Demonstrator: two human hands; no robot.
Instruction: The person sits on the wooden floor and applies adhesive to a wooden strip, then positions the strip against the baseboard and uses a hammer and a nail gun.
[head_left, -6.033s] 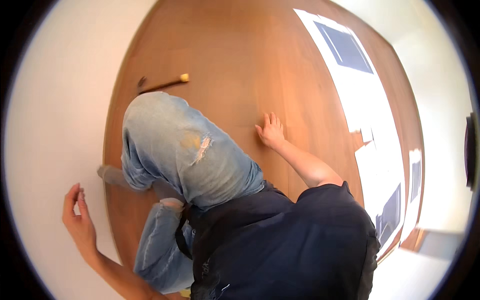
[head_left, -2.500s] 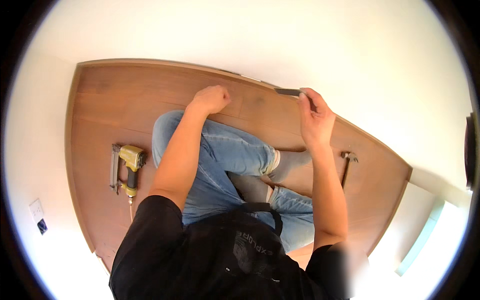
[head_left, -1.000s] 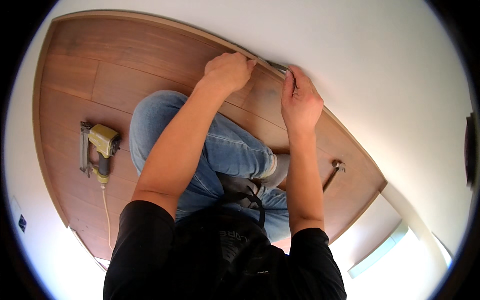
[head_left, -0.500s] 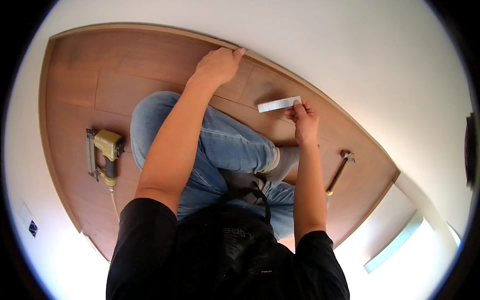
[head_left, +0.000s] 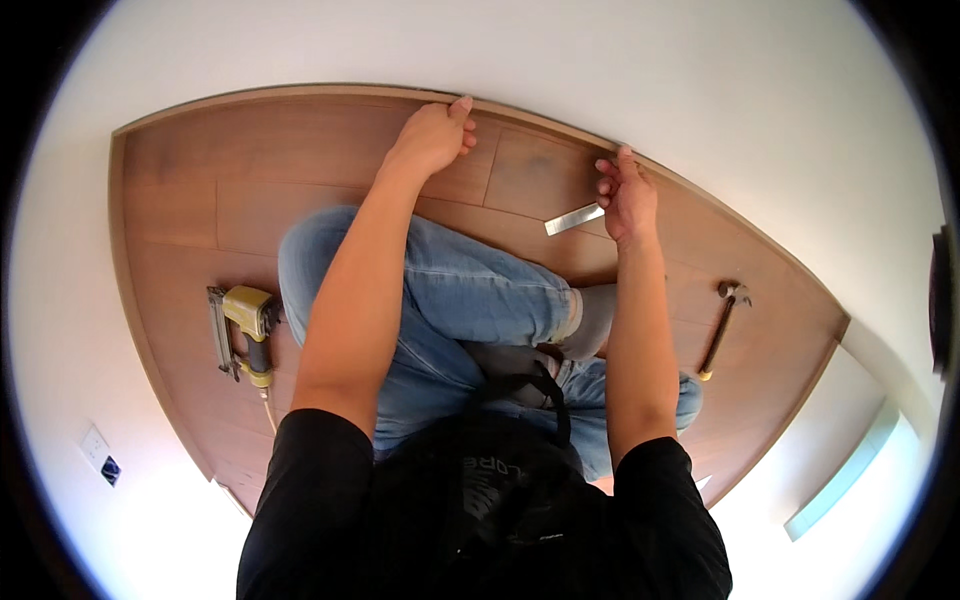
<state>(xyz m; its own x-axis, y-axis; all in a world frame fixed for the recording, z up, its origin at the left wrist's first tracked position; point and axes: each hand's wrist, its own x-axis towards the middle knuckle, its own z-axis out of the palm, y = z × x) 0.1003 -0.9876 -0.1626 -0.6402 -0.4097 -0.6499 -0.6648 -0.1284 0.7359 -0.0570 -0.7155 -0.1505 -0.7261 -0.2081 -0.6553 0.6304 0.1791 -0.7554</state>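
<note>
My left hand [head_left: 433, 137] reaches to a thin wooden trim strip [head_left: 300, 91] along the foot of the white wall. Its thumb rests on the trim's upper edge and the other fingers are curled in below. Farther right along the same trim, my right hand [head_left: 630, 200] has one digit against the wood, its other fingers half bent and apart. A flat silvery strip [head_left: 573, 220] shows just left of my right hand. It appears to lie on the wooden floor, and the hand covers its right end.
A yellow-and-black nail gun [head_left: 245, 325] with a hose lies on the floor at left. To the right lies a claw hammer [head_left: 722, 325]. My crossed legs in jeans [head_left: 470, 290] fill the middle. Walls [head_left: 500, 40] border the floor, with an outlet [head_left: 97, 447] at lower left.
My right hand has moved up to the trim and no longer visibly grips the silvery strip. My left hand stays at the trim. The whole view has shifted a little.
</note>
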